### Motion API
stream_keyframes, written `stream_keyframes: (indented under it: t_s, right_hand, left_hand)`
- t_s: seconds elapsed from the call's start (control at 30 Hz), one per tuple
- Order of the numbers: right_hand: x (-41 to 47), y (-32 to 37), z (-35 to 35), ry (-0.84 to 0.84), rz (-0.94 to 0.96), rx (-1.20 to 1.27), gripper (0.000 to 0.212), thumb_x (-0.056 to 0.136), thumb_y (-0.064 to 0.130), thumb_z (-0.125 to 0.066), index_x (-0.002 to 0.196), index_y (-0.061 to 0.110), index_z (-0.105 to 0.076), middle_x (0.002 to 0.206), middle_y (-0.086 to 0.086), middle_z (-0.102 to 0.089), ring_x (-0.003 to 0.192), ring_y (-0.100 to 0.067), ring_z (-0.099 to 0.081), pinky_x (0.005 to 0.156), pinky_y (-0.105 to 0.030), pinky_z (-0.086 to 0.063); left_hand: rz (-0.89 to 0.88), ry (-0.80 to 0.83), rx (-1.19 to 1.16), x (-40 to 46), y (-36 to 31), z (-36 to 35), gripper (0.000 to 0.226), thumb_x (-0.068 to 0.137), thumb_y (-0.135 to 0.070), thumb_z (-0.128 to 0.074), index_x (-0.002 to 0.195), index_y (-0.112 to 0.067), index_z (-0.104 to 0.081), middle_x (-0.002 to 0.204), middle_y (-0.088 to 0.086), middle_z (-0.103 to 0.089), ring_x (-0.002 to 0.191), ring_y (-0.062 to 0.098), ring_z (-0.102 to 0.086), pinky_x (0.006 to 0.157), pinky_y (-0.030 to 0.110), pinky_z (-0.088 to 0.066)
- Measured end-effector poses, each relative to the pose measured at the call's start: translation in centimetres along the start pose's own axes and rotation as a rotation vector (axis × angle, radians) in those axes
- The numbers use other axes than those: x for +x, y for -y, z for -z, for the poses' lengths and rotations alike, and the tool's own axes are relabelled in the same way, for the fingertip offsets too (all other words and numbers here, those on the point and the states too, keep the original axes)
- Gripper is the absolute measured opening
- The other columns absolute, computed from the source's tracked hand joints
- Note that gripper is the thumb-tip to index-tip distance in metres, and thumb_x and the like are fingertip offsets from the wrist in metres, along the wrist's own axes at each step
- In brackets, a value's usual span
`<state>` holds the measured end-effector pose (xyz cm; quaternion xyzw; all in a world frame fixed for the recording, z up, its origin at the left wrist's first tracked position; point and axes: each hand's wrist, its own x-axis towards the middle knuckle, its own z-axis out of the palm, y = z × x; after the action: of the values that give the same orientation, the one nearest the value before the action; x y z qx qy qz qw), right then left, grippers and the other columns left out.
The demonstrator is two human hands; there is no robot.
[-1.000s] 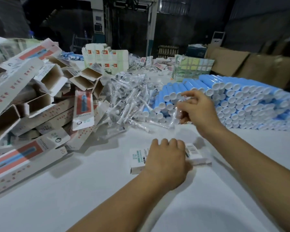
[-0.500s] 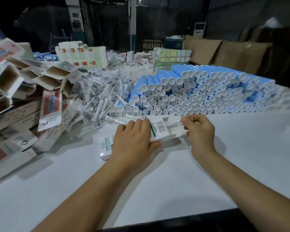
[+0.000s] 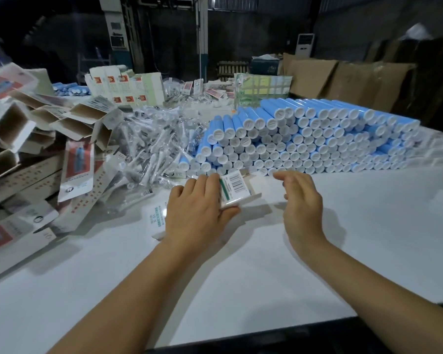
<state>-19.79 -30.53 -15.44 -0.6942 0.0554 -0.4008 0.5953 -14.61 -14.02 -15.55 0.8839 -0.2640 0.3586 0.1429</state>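
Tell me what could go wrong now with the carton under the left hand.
First, only the left hand grips the barcode carton; the right hand is open beside it, so the carton might slip or twist. Second, the carton sits close to the stack of blue tubes; a forward push could set the bottom tubes rolling.
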Motion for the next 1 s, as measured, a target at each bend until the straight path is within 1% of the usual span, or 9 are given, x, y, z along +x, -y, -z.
stream_keyframes:
  t_s: [0.1,0.23,0.4,0.5,0.6,0.77,0.9,0.93,1.0]
  right_hand:
    - [-0.7,-0.1,-0.1,0.069,0.106,-0.02,0.021,0.088,0.021,-0.048,0.086,0.028,-0.068,0.09,0.015,-0.06,0.079,0.0,-0.056,0.074,-0.023,-0.044]
    - [-1.4,-0.6,-0.9,0.19,0.155,-0.008,0.025,0.089,0.008,-0.055,0.108,0.02,-0.065,0.096,0.015,-0.063,0.074,0.0,-0.061,0.07,-0.018,-0.049]
    - [-1.6,-1.1,-1.1,0.222,0.004,0.066,0.042,0.09,-0.002,-0.058,0.103,0.037,-0.062,0.095,0.024,-0.071,0.084,0.0,-0.065,0.077,-0.019,-0.052]
    - [-1.8,-1.2,-1.4,0.234,-0.018,0.07,0.045,0.087,-0.004,-0.06,0.11,0.035,-0.065,0.092,0.026,-0.07,0.078,0.003,-0.064,0.076,-0.019,-0.053]
    - [-1.9,-1.1,-1.5,0.25,0.017,0.042,0.049,0.084,0.0,-0.061,0.099,0.046,-0.07,0.087,0.023,-0.071,0.071,0.002,-0.063,0.07,-0.018,-0.051]
    - [-1.5,-1.2,-1.4,0.244,-0.037,0.075,0.052,0.087,-0.004,-0.06,0.113,0.041,-0.055,0.083,0.021,-0.07,0.067,0.003,-0.062,0.063,-0.014,-0.05]
    - [-0.9,-1.6,-1.5,0.261,-0.097,0.021,0.062,0.089,0.005,-0.062,0.141,0.029,-0.039,0.07,0.017,-0.064,0.06,0.002,-0.056,0.064,-0.022,-0.045]
    - [-0.8,-1.5,-1.6,0.265,-0.106,0.014,0.06,0.088,0.007,-0.062,0.137,0.035,-0.043,0.068,0.016,-0.063,0.057,0.002,-0.054,0.062,-0.023,-0.043]
    - [-0.8,-1.4,-1.8,0.277,-0.095,0.013,0.045,0.087,0.009,-0.063,0.107,0.049,-0.062,0.066,0.016,-0.063,0.052,0.002,-0.052,0.056,-0.017,-0.04]
  left_hand:
    - [0.049,-0.005,-0.001,0.2,0.2,0.0,0.062,0.075,-0.06,-0.056,0.105,-0.005,-0.059,0.092,0.009,-0.062,0.08,0.032,-0.058,0.068,0.04,-0.041]
    - [0.07,-0.04,0.023,0.2,0.2,0.0,0.062,0.07,-0.053,-0.071,0.104,-0.002,-0.061,0.089,0.011,-0.064,0.078,0.033,-0.06,0.065,0.04,-0.043]
    - [0.039,-0.054,0.069,0.0,0.0,-0.4,0.062,0.069,-0.053,-0.074,0.102,-0.002,-0.062,0.088,0.01,-0.063,0.077,0.032,-0.059,0.065,0.039,-0.043]
    - [0.014,-0.048,0.077,-0.1,-0.3,-0.7,0.064,0.068,-0.054,-0.075,0.103,-0.003,-0.061,0.089,0.01,-0.063,0.077,0.032,-0.059,0.066,0.04,-0.043]
    - [-0.011,-0.064,0.086,-0.2,-0.6,-0.9,0.062,0.067,-0.054,-0.076,0.1,-0.004,-0.061,0.085,0.008,-0.062,0.074,0.03,-0.058,0.065,0.039,-0.043]
    - [-0.036,-0.102,0.077,-0.2,-0.7,-1.1,0.062,0.063,-0.054,-0.077,0.098,-0.005,-0.062,0.083,0.008,-0.061,0.072,0.03,-0.058,0.063,0.038,-0.043]
    - [-0.057,-0.088,0.094,-0.4,-0.8,-1.2,0.063,0.061,-0.055,-0.079,0.097,-0.006,-0.061,0.083,0.006,-0.061,0.073,0.028,-0.058,0.064,0.038,-0.044]
    - [-0.066,-0.088,0.101,-0.5,-0.9,-1.2,0.063,0.061,-0.056,-0.079,0.096,-0.007,-0.061,0.083,0.005,-0.061,0.073,0.028,-0.058,0.064,0.038,-0.044]
    - [-0.08,-0.087,0.107,-0.6,-1.1,-1.3,0.063,0.061,-0.056,-0.078,0.096,-0.007,-0.061,0.083,0.006,-0.061,0.073,0.028,-0.058,0.064,0.038,-0.044]
